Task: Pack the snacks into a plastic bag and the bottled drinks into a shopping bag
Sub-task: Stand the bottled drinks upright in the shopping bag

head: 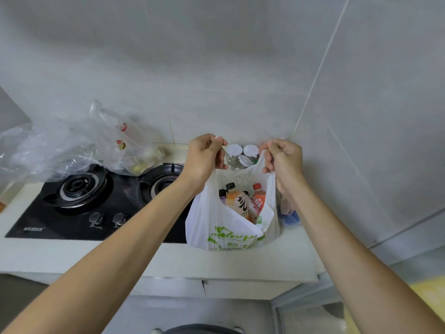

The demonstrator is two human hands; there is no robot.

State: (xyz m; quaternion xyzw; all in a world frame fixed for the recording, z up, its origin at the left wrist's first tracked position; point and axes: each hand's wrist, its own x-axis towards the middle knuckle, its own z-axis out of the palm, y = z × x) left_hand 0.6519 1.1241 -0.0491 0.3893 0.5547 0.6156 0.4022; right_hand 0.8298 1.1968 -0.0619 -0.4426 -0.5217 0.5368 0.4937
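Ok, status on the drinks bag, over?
Left hand and right hand each grip a handle of the white shopping bag. Bottled drinks inside, bag on counter. Nothing in the way.

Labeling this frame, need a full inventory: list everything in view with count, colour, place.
shopping bag: 1, white with green print, on counter right of stove, held open by its handles
bottled drinks: at least 3 visible, orange and red with dark and red caps, inside shopping bag
jars: about 3, clear with white lids, behind the bag at the wall
clear plastic bags: several, transparent, behind stove at left
gas stove: 1, black, two burners, on counter
counter: 1, white
hands: left and right, each gripping a bag handle
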